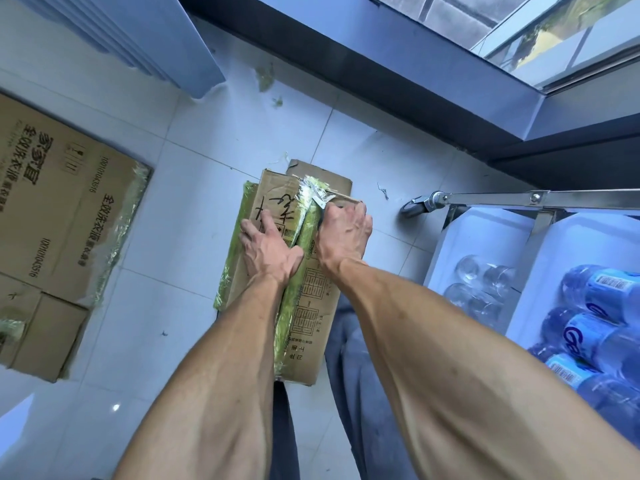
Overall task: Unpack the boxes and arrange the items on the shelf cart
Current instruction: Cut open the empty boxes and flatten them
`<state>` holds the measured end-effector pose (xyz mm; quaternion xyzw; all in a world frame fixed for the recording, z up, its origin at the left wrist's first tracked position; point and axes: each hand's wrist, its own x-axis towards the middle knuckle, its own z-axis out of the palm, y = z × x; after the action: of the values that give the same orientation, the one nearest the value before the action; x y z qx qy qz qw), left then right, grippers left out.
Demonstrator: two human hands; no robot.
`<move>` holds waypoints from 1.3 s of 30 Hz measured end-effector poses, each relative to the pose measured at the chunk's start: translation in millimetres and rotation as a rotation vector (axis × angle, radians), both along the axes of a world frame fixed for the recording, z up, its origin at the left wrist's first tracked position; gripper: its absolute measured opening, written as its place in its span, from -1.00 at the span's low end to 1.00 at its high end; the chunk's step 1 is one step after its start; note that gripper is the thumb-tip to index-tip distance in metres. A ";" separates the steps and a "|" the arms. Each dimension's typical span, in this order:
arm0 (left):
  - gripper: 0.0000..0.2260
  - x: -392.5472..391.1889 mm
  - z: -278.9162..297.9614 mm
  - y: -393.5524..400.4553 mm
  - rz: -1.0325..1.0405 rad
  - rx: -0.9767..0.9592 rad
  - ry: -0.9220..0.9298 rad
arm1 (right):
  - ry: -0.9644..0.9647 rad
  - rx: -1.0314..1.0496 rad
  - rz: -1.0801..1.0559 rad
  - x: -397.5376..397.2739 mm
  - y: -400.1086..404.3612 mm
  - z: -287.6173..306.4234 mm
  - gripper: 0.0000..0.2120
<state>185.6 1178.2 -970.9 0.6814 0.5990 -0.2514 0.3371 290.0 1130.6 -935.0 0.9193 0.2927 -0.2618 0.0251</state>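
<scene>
Both bare forearms reach straight down and forward to a sealed cardboard box that lies on the pale tiled floor between the person's legs. The left hand lies flat on the left half of the box top, fingers straight and spread over black handwriting, pressing down and holding nothing. The right hand sits at the far right end of the lid with its fingers curled tightly round something small and dark; what it is cannot be told, though it meets the torn, crumpled end of the yellow-green tape that runs lengthwise down the middle seam. More of that tape wraps the box's left edge. A flattened piece of cardboard pokes out from under the far end. To the left, well apart, a larger printed carton rests on the floor, taped along its right edge. At the right stands the shelf cart, metal-framed with a caster near the box; its white trays hold clear glass jars lower down and blue-labelled water bottles lying on their sides.
</scene>
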 end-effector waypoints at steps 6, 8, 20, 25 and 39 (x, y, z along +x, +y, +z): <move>-0.15 -1.7 5.6 -7.4 0.014 0.007 -0.009 | 0.004 -0.060 0.028 0.6 -6.5 4.8 -0.85; -0.16 -2.0 7.1 -8.1 0.019 0.006 -0.009 | -0.036 -0.122 0.080 7.4 -3.8 4.2 -0.91; -0.18 -17.3 11.6 -8.0 0.073 -0.013 -0.019 | 0.101 -0.004 0.042 -10.1 -8.2 3.2 -0.85; -0.18 -15.9 15.1 -8.0 0.053 0.006 0.009 | -0.092 -0.026 0.151 -6.6 -7.7 0.2 -0.61; -0.21 -19.8 12.6 -7.8 0.049 -0.007 0.008 | 0.048 -0.056 0.358 12.3 1.2 -0.8 -0.81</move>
<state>165.8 1170.4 -958.3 0.6641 0.6161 -0.2481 0.3432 302.3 1131.8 -935.8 0.8450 0.4449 -0.2828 0.0899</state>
